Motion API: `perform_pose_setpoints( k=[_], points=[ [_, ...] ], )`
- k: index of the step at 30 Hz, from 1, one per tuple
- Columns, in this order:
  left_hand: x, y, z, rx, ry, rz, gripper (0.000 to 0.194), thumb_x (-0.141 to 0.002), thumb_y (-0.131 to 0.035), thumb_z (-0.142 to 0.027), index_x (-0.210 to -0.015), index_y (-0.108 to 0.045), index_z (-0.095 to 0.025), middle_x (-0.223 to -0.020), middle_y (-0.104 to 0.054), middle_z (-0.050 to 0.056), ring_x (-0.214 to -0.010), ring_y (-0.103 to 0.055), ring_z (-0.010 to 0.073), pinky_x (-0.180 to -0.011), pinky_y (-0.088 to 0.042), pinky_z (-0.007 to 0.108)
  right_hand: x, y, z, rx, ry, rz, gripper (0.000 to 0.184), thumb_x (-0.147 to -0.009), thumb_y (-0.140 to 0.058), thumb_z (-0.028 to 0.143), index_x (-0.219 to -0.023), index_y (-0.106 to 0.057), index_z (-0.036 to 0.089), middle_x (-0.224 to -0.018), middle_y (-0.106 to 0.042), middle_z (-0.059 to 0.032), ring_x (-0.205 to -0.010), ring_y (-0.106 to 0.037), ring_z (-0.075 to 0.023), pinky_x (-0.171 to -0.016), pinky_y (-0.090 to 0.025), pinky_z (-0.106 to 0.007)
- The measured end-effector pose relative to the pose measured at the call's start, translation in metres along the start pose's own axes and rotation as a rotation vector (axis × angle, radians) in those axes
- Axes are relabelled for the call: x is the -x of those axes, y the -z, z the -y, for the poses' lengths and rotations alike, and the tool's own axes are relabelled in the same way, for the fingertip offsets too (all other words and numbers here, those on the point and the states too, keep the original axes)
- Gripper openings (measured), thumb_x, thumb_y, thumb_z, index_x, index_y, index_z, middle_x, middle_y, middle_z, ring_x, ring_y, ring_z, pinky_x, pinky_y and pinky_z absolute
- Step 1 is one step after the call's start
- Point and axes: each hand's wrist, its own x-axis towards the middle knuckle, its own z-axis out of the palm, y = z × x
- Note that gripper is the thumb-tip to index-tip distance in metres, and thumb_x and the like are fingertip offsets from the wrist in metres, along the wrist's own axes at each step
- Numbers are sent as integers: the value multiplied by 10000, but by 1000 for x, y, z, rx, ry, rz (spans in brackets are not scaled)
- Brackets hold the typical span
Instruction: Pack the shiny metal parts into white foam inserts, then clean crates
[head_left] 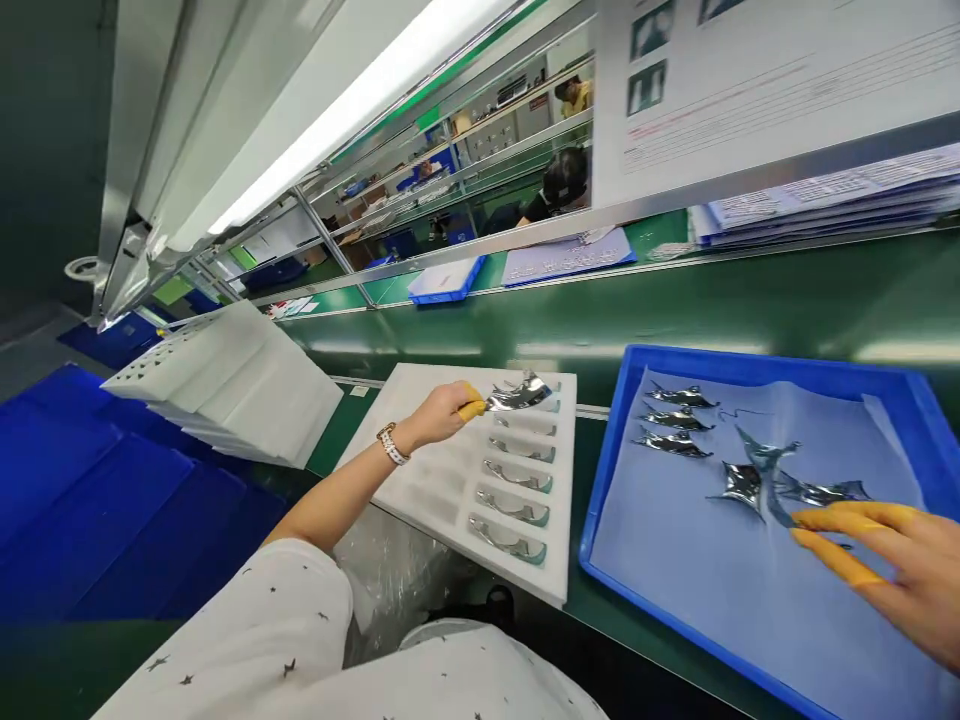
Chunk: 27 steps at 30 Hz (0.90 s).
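My left hand, with yellow finger cots, pinches a curved shiny metal part above the far end of a white foam tray. Several similar metal parts lie in a column of slots along that tray's right side. Over the blue tray, my right hand has its yellow-covered fingertips closed on a thin, curved, greenish glossy piece. Pointed shiny pieces lie just beneath and beside it. Several slim metal parts rest at the tray's upper left on a pale liner sheet.
White foam trays lean in a stack at the left, near blue bins. A shelf behind the bench holds a small blue tray and stacked papers. A lamp hangs overhead. Other people sit beyond the shelf.
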Motion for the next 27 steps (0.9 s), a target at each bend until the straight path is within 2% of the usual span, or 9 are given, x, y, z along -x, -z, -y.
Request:
perform_pose_setpoints(
  k=[2, 3, 6, 8, 10, 13, 17, 21, 27],
  points=[
    [48, 22, 32, 109, 123, -73, 266, -945, -474, -248, -788, -678, -180, -824, -656, 48, -803, -590, 166, -775, -474, 281, -35, -25, 84, -3, 106, 86, 458, -862, -455, 737, -941, -714, 368, -925, -679, -161, -826, -585, -274, -755, -435, -487],
    [70, 28, 47, 159, 179, -106, 260, -932, -474, -237, -770, -668, -179, -818, -646, 39, -786, -587, 156, -762, -476, 272, -52, -43, 130, -52, 99, 131, 394, -909, -456, 657, -983, -701, 358, -970, -679, -147, -867, -588, -280, -773, -462, -478],
    [125, 34, 83, 291, 305, -183, 254, -907, -464, -221, -728, -639, -178, -775, -612, 15, -736, -570, 134, -714, -464, 252, -92, -111, 261, -162, 181, 398, 314, -989, -417, 443, -999, -693, 293, -958, -669, -125, -899, -583, -266, -758, -485, -415],
    [153, 31, 101, 361, 345, -215, 246, -905, -474, -240, -724, -628, -177, -757, -599, 6, -716, -560, 129, -701, -457, 248, -105, -156, 325, -151, 239, 563, 298, -999, -397, 315, -986, -690, 255, -957, -662, -118, -894, -567, -250, -771, -467, -394],
    [174, 26, 115, 415, 363, -220, 244, -909, -479, -257, -734, -628, -175, -772, -605, 6, -717, -559, 127, -708, -458, 248, -108, -189, 363, -68, 287, 681, 258, -965, -426, 199, -957, -682, 232, -947, -658, -114, -892, -553, -248, -756, -433, -380],
    [195, 16, 132, 484, 364, -189, 249, -919, -475, -262, -751, -635, -173, -803, -621, 17, -736, -566, 130, -725, -466, 251, -105, -210, 381, 50, 348, 782, 250, -884, -454, 69, -884, -657, 214, -891, -641, -99, -840, -531, -231, -693, -370, -357],
    [207, 5, 149, 554, 324, -95, 248, -934, -472, -269, -766, -627, -173, -809, -626, 24, -763, -563, 139, -744, -463, 257, -102, -205, 380, 64, 420, 845, 298, -802, -435, -34, -796, -609, 209, -818, -594, -69, -778, -488, -212, -662, -315, -342],
    [204, -2, 159, 574, 253, 3, 285, -951, -450, -278, -713, -572, -178, -766, -590, 22, -788, -540, 152, -756, -447, 263, -104, -202, 385, 126, 371, 964, 343, -773, -417, -83, -773, -617, 195, -806, -587, -55, -778, -493, -210, -675, -303, -333],
    [194, -2, 164, 622, 120, 162, 269, -938, -467, -240, -700, -568, -164, -766, -568, 19, -718, -528, 124, -713, -415, 241, -120, -215, 405, 350, 333, 1210, 342, -786, -437, -67, -816, -669, 181, -904, -649, -84, -878, -578, -238, -689, -331, -347]
  ],
)
